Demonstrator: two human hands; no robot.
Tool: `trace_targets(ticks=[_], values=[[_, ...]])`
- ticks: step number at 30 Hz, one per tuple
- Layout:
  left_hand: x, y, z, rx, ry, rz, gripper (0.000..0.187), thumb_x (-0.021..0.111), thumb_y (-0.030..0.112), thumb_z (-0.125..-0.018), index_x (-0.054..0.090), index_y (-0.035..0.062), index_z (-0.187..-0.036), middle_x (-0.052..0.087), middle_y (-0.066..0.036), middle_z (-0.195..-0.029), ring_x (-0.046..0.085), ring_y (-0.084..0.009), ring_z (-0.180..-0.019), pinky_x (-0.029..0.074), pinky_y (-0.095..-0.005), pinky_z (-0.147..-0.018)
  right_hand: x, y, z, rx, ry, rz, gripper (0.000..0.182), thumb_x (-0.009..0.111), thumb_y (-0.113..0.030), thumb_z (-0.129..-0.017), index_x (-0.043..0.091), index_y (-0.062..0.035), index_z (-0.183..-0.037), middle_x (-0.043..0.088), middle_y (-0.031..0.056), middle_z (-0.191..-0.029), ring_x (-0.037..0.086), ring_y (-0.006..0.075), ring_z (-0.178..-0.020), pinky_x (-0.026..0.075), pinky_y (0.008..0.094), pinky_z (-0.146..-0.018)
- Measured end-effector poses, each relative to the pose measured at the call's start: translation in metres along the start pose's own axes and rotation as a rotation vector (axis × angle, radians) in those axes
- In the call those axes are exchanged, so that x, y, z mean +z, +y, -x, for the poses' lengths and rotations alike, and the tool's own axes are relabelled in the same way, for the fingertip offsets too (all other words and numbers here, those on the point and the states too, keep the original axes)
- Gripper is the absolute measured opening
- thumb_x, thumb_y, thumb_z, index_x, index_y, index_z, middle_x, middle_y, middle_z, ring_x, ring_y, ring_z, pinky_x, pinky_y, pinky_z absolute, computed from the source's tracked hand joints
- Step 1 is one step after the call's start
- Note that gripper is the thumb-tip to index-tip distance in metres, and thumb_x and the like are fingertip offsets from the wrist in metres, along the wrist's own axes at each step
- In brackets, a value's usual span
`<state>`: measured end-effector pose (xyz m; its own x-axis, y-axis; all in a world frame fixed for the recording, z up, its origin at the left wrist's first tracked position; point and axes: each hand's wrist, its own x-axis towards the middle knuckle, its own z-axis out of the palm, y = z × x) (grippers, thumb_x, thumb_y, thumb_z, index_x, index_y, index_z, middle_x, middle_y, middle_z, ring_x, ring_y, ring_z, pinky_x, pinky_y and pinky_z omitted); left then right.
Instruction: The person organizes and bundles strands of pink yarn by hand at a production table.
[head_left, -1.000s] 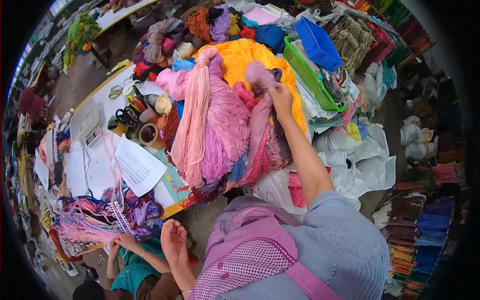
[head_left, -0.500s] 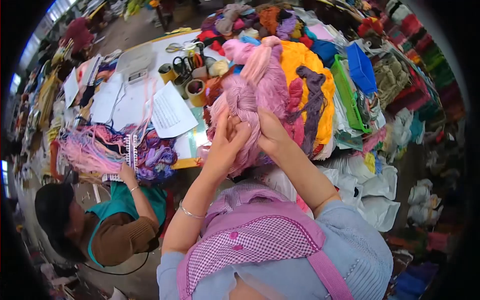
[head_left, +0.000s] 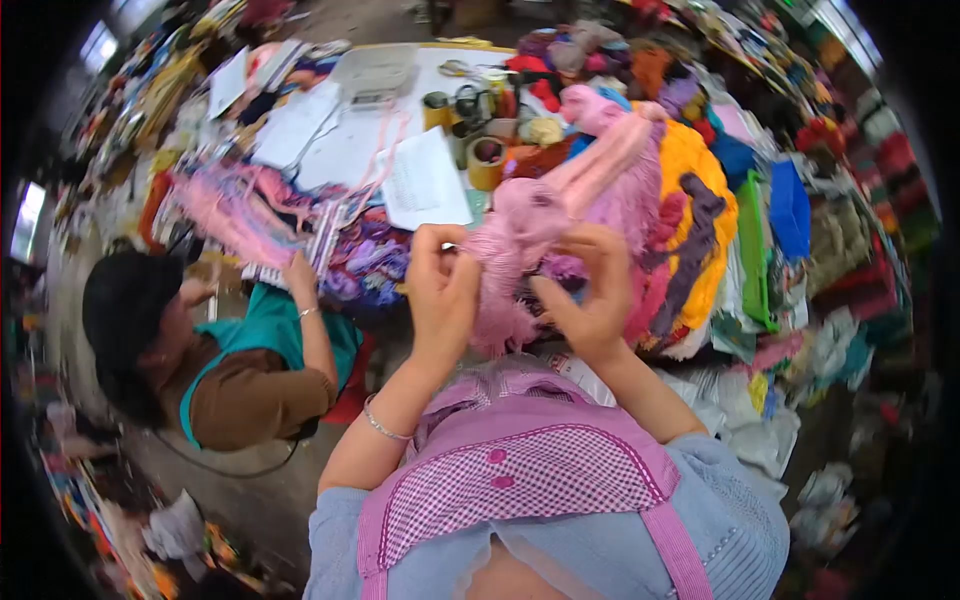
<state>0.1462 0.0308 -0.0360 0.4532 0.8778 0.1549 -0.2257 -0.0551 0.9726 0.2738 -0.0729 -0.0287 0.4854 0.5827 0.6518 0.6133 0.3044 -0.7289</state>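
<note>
Centrally in the head view, a dusty-pink skein [head_left: 500, 250] is held up in front of the apron [head_left: 520, 440], by the near edge of the desk [head_left: 428, 75]. Its left side is pinched by the left hand [head_left: 445, 290]; the right hand [head_left: 590, 290] is curled at its right side, and whether yarn is gripped there cannot be told. Strands are probably best kept aligned under light tension, so loops are not snagged. Beyond, movement is limited by piled yarn [head_left: 640, 200]; some room is left between the left forearm and a co-worker's sleeve [head_left: 265, 400].
</note>
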Motion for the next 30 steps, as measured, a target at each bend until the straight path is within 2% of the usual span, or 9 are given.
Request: trace_targets(ticks=[7, 12, 14, 19, 21, 23, 24, 26, 30], values=[[-0.015, 0.017, 0.036, 0.012, -0.031, 0.088, 0.032, 0.059, -0.002, -0.074, 0.048, 0.0033, -0.104, 0.051, -0.004, -0.087, 0.053, -0.0051, -0.069, 0.044, -0.0202, -0.055, 0.009, -0.026, -0.006, -0.158, -0.435, 0.137, 0.055, 0.069, 0.004, -0.062, 0.059, -0.0012, -0.115, 0.062, 0.0132, -0.113, 0.058, 0.0327, -0.106, 0.045, 0.0395, -0.094], [-0.040, 0.045, 0.037, 0.571, -0.027, -0.626, 0.031, 0.067, 0.009, -0.066, 0.059, 0.0048, -0.096, 0.054, -0.010, -0.085, 0.059, -0.0292, -0.069, 0.051, -0.0362, -0.060, 0.015, -0.027, -0.020, -0.419, -0.567, 0.082, 0.046, 0.071, 0.003, -0.062, 0.061, 0.0000, -0.107, 0.064, 0.0140, -0.105, 0.061, 0.0313, -0.096, 0.049, 0.0396, -0.086], [-0.045, 0.046, 0.039, 0.471, -0.107, -0.748, 0.028, 0.065, 0.010, -0.068, 0.059, 0.0041, -0.094, 0.053, -0.010, -0.077, 0.058, -0.0299, -0.065, 0.049, -0.0369, -0.058, 0.023, -0.021, -0.023, -0.556, -0.504, 0.140, 0.038, 0.074, 0.000, -0.062, 0.060, -0.0002, -0.098, 0.064, 0.0125, -0.096, 0.062, 0.0292, -0.087, 0.052, 0.0378, -0.079], [-0.067, -0.003, 0.035, -0.220, -0.027, 0.321, 0.020, 0.045, -0.001, -0.072, 0.057, -0.0020, -0.088, 0.058, -0.002, -0.087, 0.053, -0.0104, -0.078, 0.042, -0.0228, -0.071, 0.040, -0.033, -0.023, -0.690, -0.379, 0.165, 0.029, 0.073, -0.020, -0.073, 0.059, -0.0014, -0.090, 0.063, 0.0099, -0.087, 0.062, 0.0282, -0.078, 0.052, 0.0363, -0.071], [-0.069, -0.029, 0.042, -0.307, -0.142, 0.710, 0.029, 0.048, 0.007, -0.081, 0.056, -0.0022, -0.107, 0.061, -0.007, -0.101, 0.055, -0.0129, -0.089, 0.044, -0.0246, -0.078, 0.045, -0.036, -0.018, -0.497, -0.333, 0.013, 0.022, 0.070, -0.015, -0.075, 0.058, -0.0012, -0.089, 0.061, 0.0112, -0.084, 0.061, 0.0286, -0.077, 0.050, 0.0326, -0.068], [-0.035, -0.012, 0.058, -0.522, 0.168, 0.687, 0.029, 0.047, 0.016, -0.093, 0.049, 0.0000, -0.117, 0.061, -0.006, -0.102, 0.056, -0.0179, -0.090, 0.045, -0.0296, -0.082, 0.045, -0.038, -0.013, 0.126, -0.372, -0.143, 0.017, 0.060, -0.006, -0.081, 0.054, 0.0003, -0.095, 0.062, 0.0090, -0.083, 0.061, 0.0195, -0.073, 0.049, 0.0263, -0.068], [-0.045, -0.040, 0.071, -0.435, -0.020, 0.378, 0.033, 0.042, 0.027, -0.100, 0.046, 0.0020, -0.121, 0.063, -0.003, -0.101, 0.059, -0.0206, -0.087, 0.047, -0.0357, -0.079, 0.044, -0.035, -0.020, 0.481, -0.401, -0.290, 0.016, 0.056, -0.003, -0.083, 0.053, 0.0008, -0.098, 0.063, 0.0082, -0.084, 0.061, 0.0159, -0.072, 0.048, 0.0248, -0.068], [-0.070, -0.040, 0.070, -0.264, -0.184, -0.353, 0.032, 0.042, 0.030, -0.101, 0.053, 0.0022, -0.111, 0.061, 0.003, -0.087, 0.054, -0.0125, -0.075, 0.045, -0.0331, -0.067, 0.039, -0.015, -0.037, 0.717, -0.287, -0.705, 0.012, 0.049, -0.002, -0.088, 0.052, 0.0011, -0.099, 0.062, 0.0056, -0.077, 0.058, 0.0110, -0.066, 0.047, 0.0226, -0.064], [-0.089, -0.056, 0.084, -0.163, 0.045, -0.315, 0.036, 0.051, 0.026, -0.097, 0.052, -0.0031, -0.075, 0.049, -0.004, -0.063, 0.040, -0.0072, -0.063, 0.037, -0.0281, -0.055, 0.023, 0.009, -0.019, 0.755, -0.398, -0.685, 0.004, 0.050, -0.007, -0.090, 0.052, -0.0032, -0.089, 0.053, 0.0002, -0.065, 0.050, 0.0075, -0.055, 0.040, 0.0209, -0.052]])
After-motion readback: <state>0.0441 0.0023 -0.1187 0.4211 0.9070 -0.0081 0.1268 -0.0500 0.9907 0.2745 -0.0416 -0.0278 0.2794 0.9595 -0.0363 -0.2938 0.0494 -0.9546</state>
